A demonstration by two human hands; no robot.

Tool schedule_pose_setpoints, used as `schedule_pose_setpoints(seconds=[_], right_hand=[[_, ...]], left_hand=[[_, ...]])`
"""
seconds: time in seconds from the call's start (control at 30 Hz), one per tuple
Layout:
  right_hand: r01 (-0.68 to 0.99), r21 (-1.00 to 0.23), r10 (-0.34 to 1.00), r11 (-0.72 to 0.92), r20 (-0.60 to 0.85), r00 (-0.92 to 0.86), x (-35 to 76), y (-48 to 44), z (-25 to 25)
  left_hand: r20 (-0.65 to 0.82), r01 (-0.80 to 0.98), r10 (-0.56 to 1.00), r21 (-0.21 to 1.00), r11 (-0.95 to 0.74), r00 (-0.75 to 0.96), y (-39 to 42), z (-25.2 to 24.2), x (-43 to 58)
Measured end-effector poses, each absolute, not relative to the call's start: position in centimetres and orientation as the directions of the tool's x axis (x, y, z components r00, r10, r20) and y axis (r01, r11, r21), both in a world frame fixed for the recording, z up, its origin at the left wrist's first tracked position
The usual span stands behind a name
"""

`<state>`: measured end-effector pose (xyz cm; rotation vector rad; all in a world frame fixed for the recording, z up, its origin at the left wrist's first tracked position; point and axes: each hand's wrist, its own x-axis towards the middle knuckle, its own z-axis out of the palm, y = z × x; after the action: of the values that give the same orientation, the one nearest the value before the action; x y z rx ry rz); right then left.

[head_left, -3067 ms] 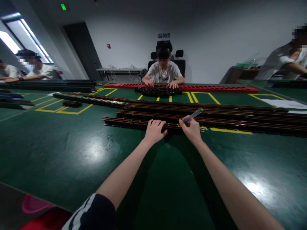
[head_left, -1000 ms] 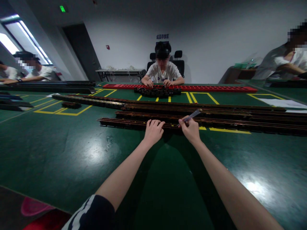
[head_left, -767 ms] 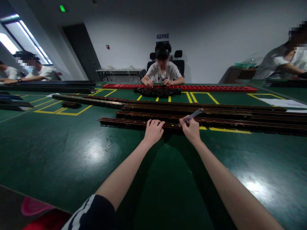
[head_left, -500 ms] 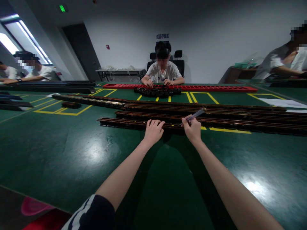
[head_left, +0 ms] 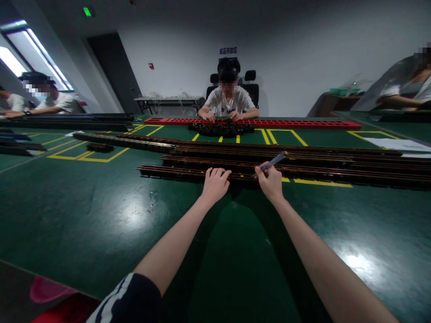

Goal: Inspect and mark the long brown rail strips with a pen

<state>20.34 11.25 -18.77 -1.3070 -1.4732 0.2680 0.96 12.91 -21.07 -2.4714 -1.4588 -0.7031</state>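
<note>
A long dark rail [head_left: 168,172] lies across the green table [head_left: 101,211], nearest of several parallel rails. My left hand [head_left: 214,184] rests on it with fingers laid flat over its top. Just to the right, my right hand [head_left: 270,181] is closed round a thin pen-like tool [head_left: 274,160], whose tip points down at the same rail.
More dark rails [head_left: 303,157] run behind the near one. A long red perforated strip [head_left: 303,124] and a heap of small black parts [head_left: 220,129] lie before a seated person [head_left: 229,101] opposite. Other people sit at far left [head_left: 50,101] and far right [head_left: 404,87]. Yellow floor-style markings [head_left: 84,154] cross the table.
The near rail has slid slightly left since the oldest frame. My right hand with the tool has shifted a little to the right along it. My left hand has stayed put.
</note>
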Motion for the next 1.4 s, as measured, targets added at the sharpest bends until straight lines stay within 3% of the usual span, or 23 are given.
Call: schedule_pose_setpoints(seconds=[1.4], right_hand=[[0.547, -0.747, 0.802, 0.377, 0.559, 0.212, 19.95, 11.23, -18.59]], left_hand=[[0.485, 0.871, 0.780, 0.073, -0.486, 0.395, 12.70, -20.89, 1.12]])
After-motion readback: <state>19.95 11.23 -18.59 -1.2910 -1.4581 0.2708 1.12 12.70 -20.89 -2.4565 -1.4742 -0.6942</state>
